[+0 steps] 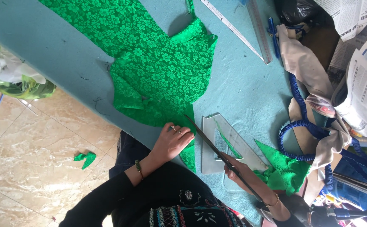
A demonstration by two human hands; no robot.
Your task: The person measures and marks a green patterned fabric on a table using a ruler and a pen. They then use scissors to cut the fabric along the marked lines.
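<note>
**stitchfan:** ok so what's each hand doing here? looks like cutting on that pale blue padded work table

**bobbin_k:** yeah. the left hand lies flat on the bright green floral lace fabric, fingers loosely spread and pressing down on the bottom edge of the cloth, right by the table's near edge. rings on two fingers, beaded bracelet on the wrist. the right hand is closed around a pair of long dark-bladed scissors, the blades running up toward the fabric edge just beside the left fingers

**stitchfan:** blades open or closed?

**bobbin_k:** can't tell, they read as one thin dark line. they cross over a clear plastic pattern ruler lying on the table between the hands

**stitchfan:** other stuff around?

**bobbin_k:** a crumpled green lace offcut just right of the right hand, a blue coiled elastic cord past that, a long metal straight ruler up top, folded newspapers at the right, and one small green scrap down on the beige marble floor
</note>
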